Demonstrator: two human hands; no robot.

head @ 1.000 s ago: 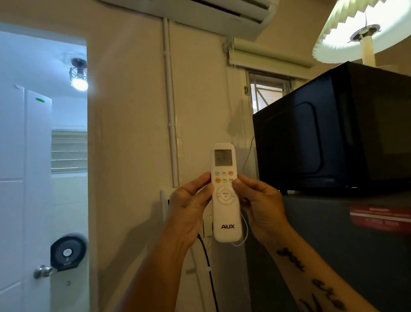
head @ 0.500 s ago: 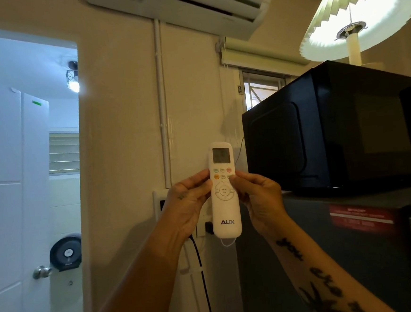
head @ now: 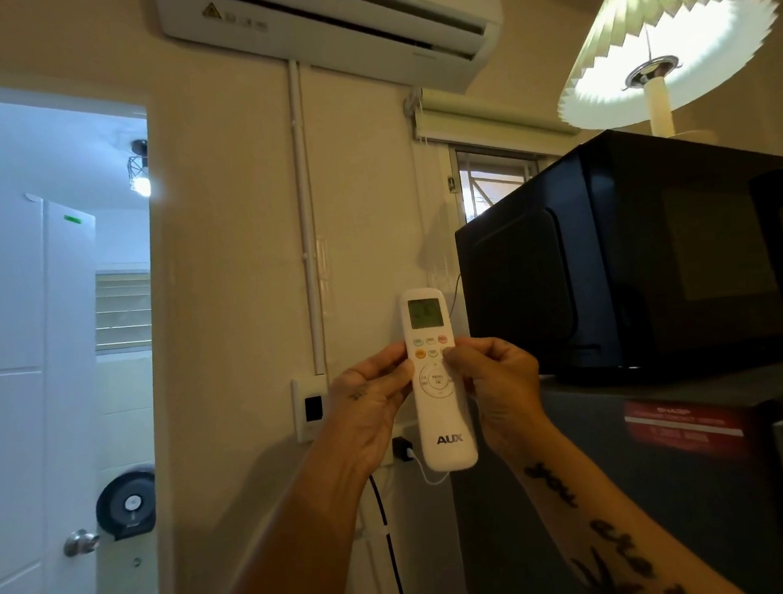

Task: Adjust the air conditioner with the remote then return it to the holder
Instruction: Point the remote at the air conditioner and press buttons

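A white AUX remote [head: 441,414] stands upright in front of the wall, its small screen lit at the top. My left hand [head: 370,406] grips its left edge, thumb near the round button pad. My right hand [head: 499,382] holds the right edge, its thumb lying on the upper buttons. The white air conditioner [head: 335,24] hangs on the wall high above. A thin white cord loops from the remote's bottom end. The holder is hidden behind my hands and the remote.
A black microwave [head: 634,254] sits on a grey fridge [head: 653,487] at right, with a lit pleated lamp [head: 669,40] on top. A wall socket [head: 311,408] and a black cable [head: 391,554] lie left of the remote. An open white door [head: 24,419] is at far left.
The view has shifted a little, so the air conditioner shows more fully. My right thumb has moved up onto the upper row of buttons. Both hands still hold the remote.
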